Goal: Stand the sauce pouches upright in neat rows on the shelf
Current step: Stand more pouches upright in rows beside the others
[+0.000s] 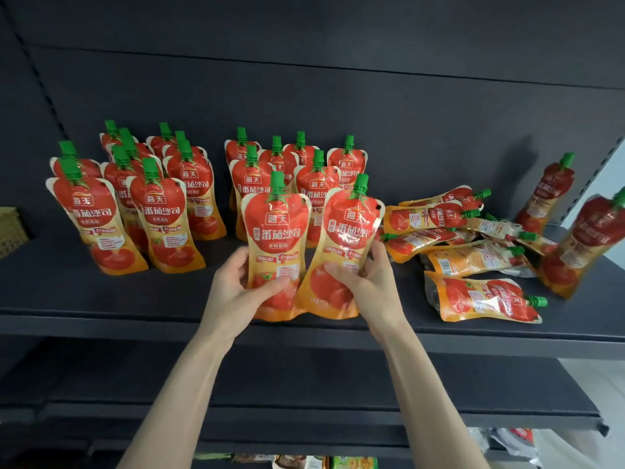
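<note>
Across the black shelf (101, 299), under a dark back panel (304, 89), from the left: a wicker basket (10, 231), a left block (135, 198) and a middle block (291, 170) of upright pouches. At the front edge, side by side and touching: left pouch (275, 231) gripped low by the left hand (233, 289), right pouch (350, 231), tilted, gripped by the right hand (370, 282). Further right, a heap (466, 245) lying flat, two far pouches (548, 194) standing; below, a lower shelf (304, 384).
</note>
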Demonstrator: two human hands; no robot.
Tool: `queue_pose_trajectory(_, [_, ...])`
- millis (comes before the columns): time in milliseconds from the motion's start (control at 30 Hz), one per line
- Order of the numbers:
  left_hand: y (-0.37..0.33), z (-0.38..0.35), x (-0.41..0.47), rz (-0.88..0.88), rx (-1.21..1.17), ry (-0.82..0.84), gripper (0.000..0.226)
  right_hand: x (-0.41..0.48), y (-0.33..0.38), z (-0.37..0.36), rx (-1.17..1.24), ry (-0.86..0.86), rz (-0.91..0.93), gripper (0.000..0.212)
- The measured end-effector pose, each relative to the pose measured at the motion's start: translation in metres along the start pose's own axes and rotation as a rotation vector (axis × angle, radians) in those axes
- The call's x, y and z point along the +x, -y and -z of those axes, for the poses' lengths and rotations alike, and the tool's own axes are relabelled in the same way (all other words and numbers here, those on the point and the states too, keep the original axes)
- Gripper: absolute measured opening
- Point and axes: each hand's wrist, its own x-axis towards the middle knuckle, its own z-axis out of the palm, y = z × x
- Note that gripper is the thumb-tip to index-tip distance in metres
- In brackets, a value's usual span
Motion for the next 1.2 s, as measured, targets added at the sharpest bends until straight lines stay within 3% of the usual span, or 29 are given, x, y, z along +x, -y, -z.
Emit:
queue_pose_trajectory(300, [0.01, 0.034, 0.072, -0.086, 0.006, -0.057, 0.046, 0.07, -0.02, -0.049, -0.113, 0.005, 0.161, 0.049])
queue_pose_trajectory(433, [0.037, 0.036, 0.088, -0.032, 0.058, -0.043, 0.043, 0.078, -0.041, -0.055, -0.146, 0.019, 0.142, 0.055])
queue_pose_trajectory(633, [0.058, 0.033, 0.092, -0.027, 0.206, -0.059, 0.059, 0.082, -0.051, -0.049, -0.222, 0.015, 0.161, 0.056])
queue_pose_trajectory(767, [0.064, 0.04, 0.099, -0.03, 0.219, -0.037, 0.054, 0.085, -0.049, -0.044, -0.24, -0.045, 0.152, 0.05])
queue_pose_trajectory(1000, [0.063, 0.043, 0.1, 0.004, 0.245, -0.005, 0.056, 0.083, -0.054, -0.046, -0.341, 0.006, 0.091, 0.061])
queue_pose_trajectory(1200, [0.055, 0.036, 0.098, 0.011, 0.244, -0.033, 0.063, 0.085, -0.057, -0.048, -0.384, 0.026, 0.09, 0.059])
